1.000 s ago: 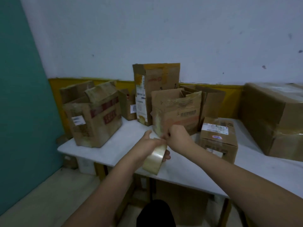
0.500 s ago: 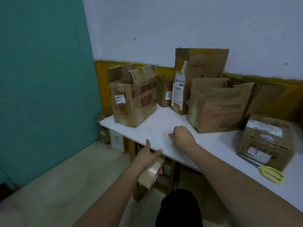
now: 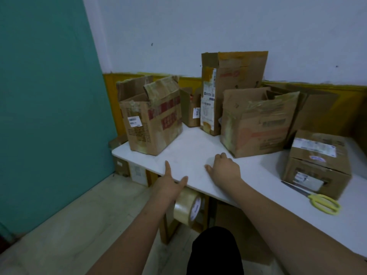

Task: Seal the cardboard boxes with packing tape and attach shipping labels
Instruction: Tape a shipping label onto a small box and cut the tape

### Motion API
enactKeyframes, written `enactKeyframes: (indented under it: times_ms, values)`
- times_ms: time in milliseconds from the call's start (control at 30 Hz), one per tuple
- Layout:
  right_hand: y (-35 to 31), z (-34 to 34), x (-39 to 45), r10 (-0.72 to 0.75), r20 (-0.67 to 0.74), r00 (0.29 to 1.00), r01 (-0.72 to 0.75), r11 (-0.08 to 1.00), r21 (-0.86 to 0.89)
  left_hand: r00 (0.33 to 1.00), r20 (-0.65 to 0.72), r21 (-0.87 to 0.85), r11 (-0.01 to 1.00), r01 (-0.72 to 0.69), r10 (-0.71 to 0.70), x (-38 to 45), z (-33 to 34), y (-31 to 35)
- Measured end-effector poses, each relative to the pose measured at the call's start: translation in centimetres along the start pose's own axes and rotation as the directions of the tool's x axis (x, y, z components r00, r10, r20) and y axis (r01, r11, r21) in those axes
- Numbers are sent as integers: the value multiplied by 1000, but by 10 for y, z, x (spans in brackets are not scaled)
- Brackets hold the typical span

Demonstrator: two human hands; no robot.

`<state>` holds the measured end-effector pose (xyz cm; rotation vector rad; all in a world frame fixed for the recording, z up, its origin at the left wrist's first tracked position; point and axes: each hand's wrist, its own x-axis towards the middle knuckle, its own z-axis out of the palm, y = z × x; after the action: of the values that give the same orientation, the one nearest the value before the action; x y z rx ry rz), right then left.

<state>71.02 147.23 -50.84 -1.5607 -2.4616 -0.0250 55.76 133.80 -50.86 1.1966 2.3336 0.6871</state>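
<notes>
My left hand (image 3: 171,182) is at the white table's (image 3: 190,147) front edge, thumb and one finger raised, the others hidden. It holds a roll of clear packing tape (image 3: 187,207) that hangs just below the edge. My right hand (image 3: 224,169) rests on the tabletop with its fingers curled under; nothing shows in it. An open box with red print (image 3: 153,126) stands at the left. Another open box (image 3: 258,126) stands just behind my right hand. A closed, labelled small box (image 3: 317,163) sits at the right.
A tall box (image 3: 234,84) and a small box (image 3: 190,112) stand against the wall. Yellow scissors (image 3: 322,201) lie near the front edge, beside the small closed box. A teal wall closes the left side. More boxes sit under the table.
The view has swung left. My hands parted: the left dropped with the tape roll to the table edge, and the right came down onto the tabletop.
</notes>
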Motion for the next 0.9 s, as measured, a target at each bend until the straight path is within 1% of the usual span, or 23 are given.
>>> enactKeyframes:
  times_ms: [33,67,100,133,167,200,233,300,367,400,467,500,533,600,633,667,700,733,767,800,833,867,900]
  values:
    - [4,-3,-4,-45,-30,999,45,999,1,998,-51,182,983,-25,35,-4,-3,10]
    - [10,-9,-8,-93,-73,993,94,995,13,992,-91,342,938,-55,91,-9,-8,25]
    - [20,-17,-12,-150,-145,978,156,987,32,980,-126,409,908,-90,154,-16,-13,46]
    - [34,-29,-19,-209,-239,948,223,974,34,960,-154,380,911,-162,235,-22,-16,72]
    - [53,-44,-24,-254,-344,904,273,962,7,923,-185,284,917,-279,338,-26,-16,100]
    - [73,-62,-31,-280,-436,855,294,955,-36,866,-218,167,892,-421,450,-29,-13,128]
    - [98,-78,-35,-284,-477,832,286,956,-69,800,-239,77,832,-550,551,-31,-6,157]
    - [154,-110,-40,-246,-466,850,215,969,-119,661,-204,2,676,-737,722,-30,16,209]
    - [208,-134,-45,-149,-373,916,98,983,-152,544,-87,-32,544,-839,834,-25,50,245]
    - [227,-141,-50,-97,-291,952,58,988,-140,507,-26,-38,505,-862,862,-21,68,257]
    - [254,-136,-60,-76,-166,983,71,997,-35,490,72,-51,494,-868,869,-9,102,269]
    - [261,-127,-66,-99,-119,988,102,995,18,493,116,-59,501,-863,862,-6,116,271]
    - [264,-116,-70,-127,-85,988,129,991,19,502,157,-65,516,-854,851,-2,129,271]
    - [269,-95,-74,-140,-55,989,135,987,-87,508,174,-133,532,-837,843,2,148,272]
    - [272,-91,-74,-121,-63,991,113,987,-117,514,139,-240,532,-812,846,2,153,273]
    - [273,-88,-74,-95,-73,993,86,989,-119,548,97,-410,535,-739,831,2,157,273]
    - [273,-88,-74,-94,-93,991,85,991,-100,613,87,-576,542,-612,785,0,160,275]
    - [270,-90,-75,-97,-110,989,89,993,-78,689,127,-709,551,-440,713,0,162,277]
    - [270,-90,-75,-114,-130,985,107,993,-58,743,215,-792,558,-247,634,1,162,280]
    - [269,-90,-77,-114,-131,985,113,994,-11,758,322,-820,567,-77,568,3,164,281]
    - [270,-89,-77,-101,-140,985,113,990,82,746,403,-816,577,31,530,3,165,281]
    - [270,-90,-80,-50,-166,985,84,976,202,732,447,-814,573,94,514,4,167,280]
    - [272,-85,-81,62,-193,979,10,936,352,733,456,-819,561,123,505,4,168,279]
